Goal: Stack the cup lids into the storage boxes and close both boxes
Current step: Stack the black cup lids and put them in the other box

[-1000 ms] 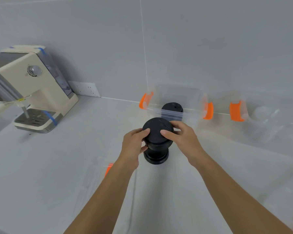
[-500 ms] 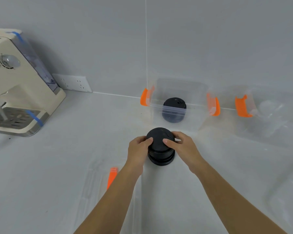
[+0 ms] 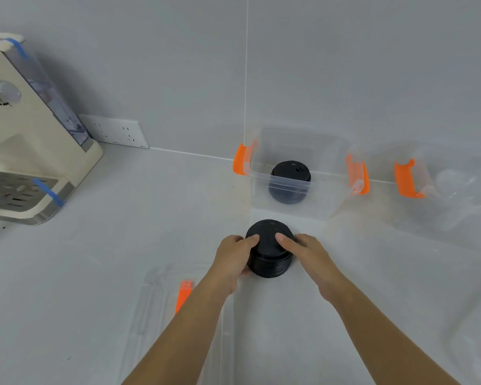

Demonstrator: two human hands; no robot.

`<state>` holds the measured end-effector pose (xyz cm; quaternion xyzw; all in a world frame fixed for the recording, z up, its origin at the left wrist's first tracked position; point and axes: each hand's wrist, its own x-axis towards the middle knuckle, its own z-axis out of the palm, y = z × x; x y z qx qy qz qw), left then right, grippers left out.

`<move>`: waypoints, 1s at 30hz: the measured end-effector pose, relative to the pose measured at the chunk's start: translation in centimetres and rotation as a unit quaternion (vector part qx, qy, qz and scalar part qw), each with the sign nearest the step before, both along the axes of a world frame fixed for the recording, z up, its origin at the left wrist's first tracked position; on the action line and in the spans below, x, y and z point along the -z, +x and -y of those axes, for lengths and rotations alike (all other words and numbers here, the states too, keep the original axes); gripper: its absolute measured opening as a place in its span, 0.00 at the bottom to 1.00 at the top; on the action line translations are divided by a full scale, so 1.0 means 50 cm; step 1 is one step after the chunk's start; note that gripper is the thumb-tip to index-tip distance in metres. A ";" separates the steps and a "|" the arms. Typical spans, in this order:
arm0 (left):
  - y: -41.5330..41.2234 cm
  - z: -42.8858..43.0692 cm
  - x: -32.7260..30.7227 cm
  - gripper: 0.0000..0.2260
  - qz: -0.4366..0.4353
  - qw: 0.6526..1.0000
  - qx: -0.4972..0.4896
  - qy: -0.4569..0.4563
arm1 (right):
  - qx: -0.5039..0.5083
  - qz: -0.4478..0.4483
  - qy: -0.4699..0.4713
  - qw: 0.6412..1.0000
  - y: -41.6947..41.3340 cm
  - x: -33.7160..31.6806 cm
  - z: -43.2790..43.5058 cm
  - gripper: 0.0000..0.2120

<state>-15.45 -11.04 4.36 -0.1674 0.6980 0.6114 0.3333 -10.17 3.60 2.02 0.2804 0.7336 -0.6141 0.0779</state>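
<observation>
The left hand [image 3: 233, 257] and right hand [image 3: 307, 251] gripped a stack of lids [image 3: 270, 245] on the worktop [image 3: 122, 245], just before the open box [image 3: 328, 184] at the back edge. Inside it another stack [image 3: 289, 176] already sat; neither that box nor the second box [image 3: 453, 190] was closed yet

Straight shot from the lid stack [image 3: 269, 232] to the clear box [image 3: 334, 162]: tabletop [image 3: 150, 232] between is free, box top open, one black stack [image 3: 290, 176] inside. Coffee machine [image 3: 34, 140] well left, flat box lid [image 3: 156, 301] near-left.
</observation>
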 end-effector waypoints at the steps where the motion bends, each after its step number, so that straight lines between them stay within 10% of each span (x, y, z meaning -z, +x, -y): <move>1: 0.000 -0.002 0.000 0.16 0.011 1.000 0.005 0.002 | 0.004 0.010 -0.014 1.000 0.002 -0.002 0.001 0.21; 25: 0.028 0.006 -0.024 0.04 0.012 0.993 -0.030 0.111 | 0.062 -0.037 -0.105 0.992 0.028 -0.045 0.036 0.20; 30: 0.018 0.000 -0.055 0.14 -0.053 0.990 -0.041 0.127 | 0.044 -0.076 -0.070 0.994 0.019 -0.104 0.020 0.22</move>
